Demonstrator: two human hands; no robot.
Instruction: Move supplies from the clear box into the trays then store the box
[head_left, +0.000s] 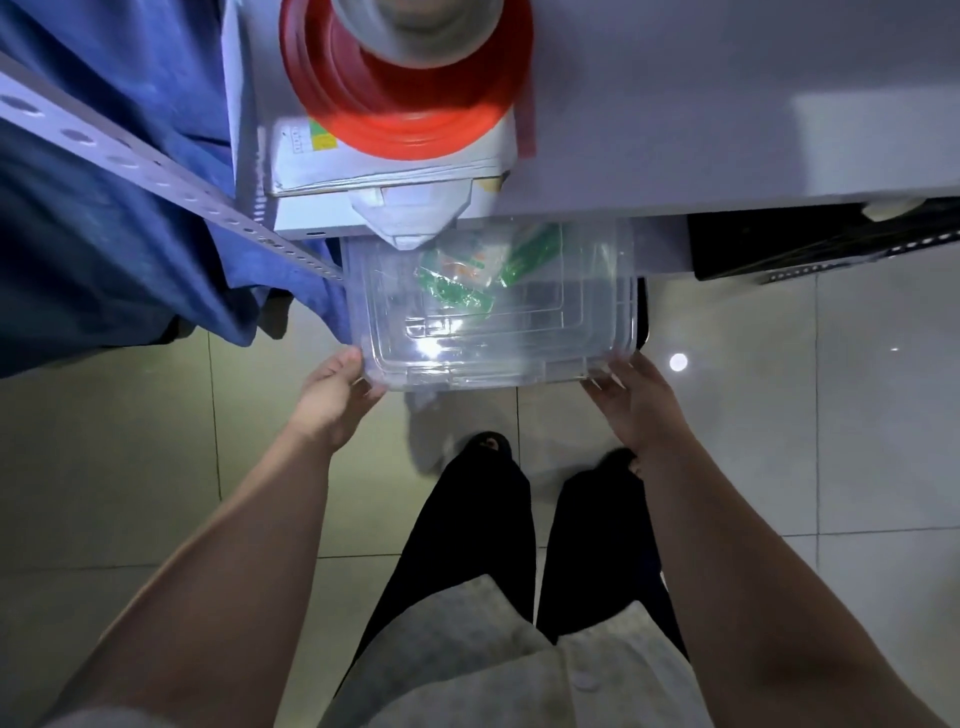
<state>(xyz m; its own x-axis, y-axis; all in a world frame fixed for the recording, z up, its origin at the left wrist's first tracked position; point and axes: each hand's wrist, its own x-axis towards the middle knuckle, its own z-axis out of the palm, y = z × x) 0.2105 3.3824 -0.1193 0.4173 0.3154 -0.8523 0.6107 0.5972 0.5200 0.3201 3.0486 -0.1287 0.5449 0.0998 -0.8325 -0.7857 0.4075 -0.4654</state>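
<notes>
Left hand and right hand each clasp a near corner of the box. Its long side spans them, and the rest runs ahead under the shelf.

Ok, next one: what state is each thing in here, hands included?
clear box: lid on, held off the floor, far end under the shelf.
green packets: loose inside the clear box.
left hand: grips the box's near left corner.
right hand: grips the box's near right corner.
white carton: flat on the shelf.
red tape rolls: stacked on the white carton.
</notes>
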